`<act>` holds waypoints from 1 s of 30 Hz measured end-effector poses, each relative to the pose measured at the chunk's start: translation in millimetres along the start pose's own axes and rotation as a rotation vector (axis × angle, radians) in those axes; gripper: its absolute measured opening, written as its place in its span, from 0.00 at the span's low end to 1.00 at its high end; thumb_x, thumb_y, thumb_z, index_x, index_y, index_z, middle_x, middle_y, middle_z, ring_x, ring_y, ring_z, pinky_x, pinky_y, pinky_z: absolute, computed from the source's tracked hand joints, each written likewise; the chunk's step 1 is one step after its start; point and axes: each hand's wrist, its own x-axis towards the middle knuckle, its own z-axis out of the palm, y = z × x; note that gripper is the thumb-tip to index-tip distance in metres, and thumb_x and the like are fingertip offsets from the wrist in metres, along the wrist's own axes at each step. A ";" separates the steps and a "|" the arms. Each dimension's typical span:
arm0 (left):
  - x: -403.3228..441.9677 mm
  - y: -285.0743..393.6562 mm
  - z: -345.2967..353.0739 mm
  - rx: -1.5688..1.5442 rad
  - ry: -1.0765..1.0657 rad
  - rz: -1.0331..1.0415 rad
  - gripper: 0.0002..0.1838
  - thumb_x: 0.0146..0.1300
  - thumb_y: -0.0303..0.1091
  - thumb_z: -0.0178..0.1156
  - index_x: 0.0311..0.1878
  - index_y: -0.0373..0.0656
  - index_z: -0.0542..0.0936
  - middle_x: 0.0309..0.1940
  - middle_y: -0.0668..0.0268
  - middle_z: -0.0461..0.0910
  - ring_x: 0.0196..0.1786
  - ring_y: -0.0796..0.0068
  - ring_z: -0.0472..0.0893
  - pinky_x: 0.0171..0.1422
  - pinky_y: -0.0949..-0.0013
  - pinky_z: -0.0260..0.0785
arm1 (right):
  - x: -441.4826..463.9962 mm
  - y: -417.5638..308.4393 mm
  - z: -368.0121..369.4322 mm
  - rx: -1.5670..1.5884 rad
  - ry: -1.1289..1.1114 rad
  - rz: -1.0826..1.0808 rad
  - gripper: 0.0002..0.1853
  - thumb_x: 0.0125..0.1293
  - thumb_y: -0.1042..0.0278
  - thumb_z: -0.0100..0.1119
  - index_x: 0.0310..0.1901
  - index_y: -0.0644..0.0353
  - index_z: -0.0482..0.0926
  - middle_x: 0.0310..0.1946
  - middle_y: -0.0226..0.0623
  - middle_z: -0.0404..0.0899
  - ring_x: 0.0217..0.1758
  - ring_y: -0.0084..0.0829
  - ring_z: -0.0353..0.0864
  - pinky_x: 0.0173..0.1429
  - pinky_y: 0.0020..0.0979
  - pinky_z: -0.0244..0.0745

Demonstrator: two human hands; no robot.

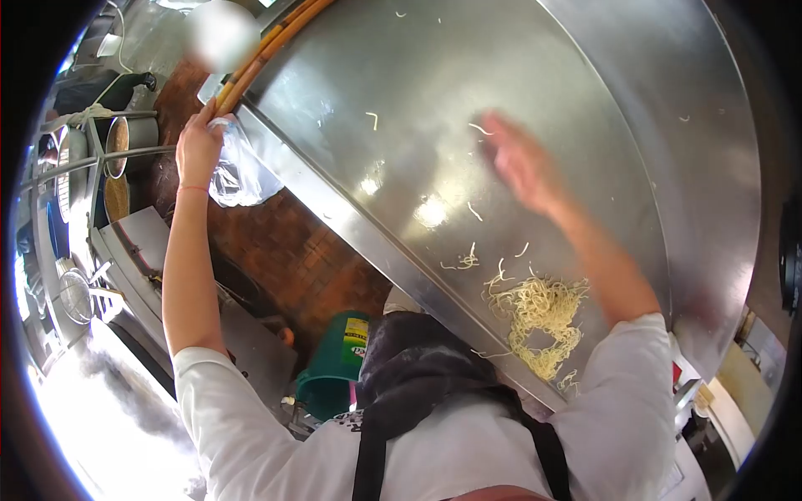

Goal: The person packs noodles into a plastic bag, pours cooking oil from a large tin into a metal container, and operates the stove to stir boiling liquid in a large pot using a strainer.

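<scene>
Steel table [434,92], noodles [545,307], left hand [200,149] on poles [269,52], yellow label [357,329] illegible

A commercial kitchen is shown by the stainless-steel table [451,108], large pots [132,144], a strainer [76,296] and tiled floor [292,250].

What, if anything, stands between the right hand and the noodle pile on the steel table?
Nothing visible stands in the way: between the right hand and the noodle pile there is only steel table with a loose strand on it. The left hand is well aside, by the poles.
</scene>
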 end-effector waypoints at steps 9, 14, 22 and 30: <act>-4.3 -5.6 -14.3 -0.013 0.092 0.012 0.31 0.59 0.32 0.58 0.69 0.51 0.71 0.56 0.54 0.79 0.56 0.51 0.78 0.60 0.56 0.71 | -75.7 14.0 91.7 -0.446 -0.463 -0.365 0.34 0.69 0.66 0.55 0.75 0.57 0.56 0.77 0.38 0.54 0.81 0.36 0.49 0.82 0.41 0.45; -48.5 -8.1 -47.5 -0.216 0.234 -0.045 0.29 0.59 0.27 0.54 0.67 0.46 0.72 0.57 0.57 0.81 0.57 0.57 0.81 0.63 0.59 0.71 | -48.4 -21.3 41.3 -0.261 -0.321 -0.418 0.31 0.66 0.73 0.55 0.71 0.57 0.65 0.74 0.39 0.61 0.77 0.38 0.58 0.78 0.39 0.58; -99.6 15.6 -59.3 -0.420 0.430 -0.230 0.20 0.62 0.23 0.52 0.58 0.38 0.78 0.43 0.61 0.80 0.43 0.71 0.78 0.51 0.71 0.70 | 158.1 28.0 115.6 -0.684 0.093 -0.569 0.23 0.74 0.64 0.47 0.67 0.64 0.69 0.73 0.42 0.62 0.78 0.40 0.57 0.80 0.40 0.53; -140.9 -34.6 -53.8 -0.592 0.445 -0.348 0.16 0.66 0.30 0.59 0.56 0.38 0.79 0.45 0.64 0.81 0.40 0.79 0.76 0.48 0.75 0.69 | -37.5 -7.0 113.1 -0.480 -0.562 -0.650 0.21 0.68 0.66 0.56 0.62 0.61 0.76 0.69 0.40 0.69 0.75 0.36 0.63 0.76 0.40 0.61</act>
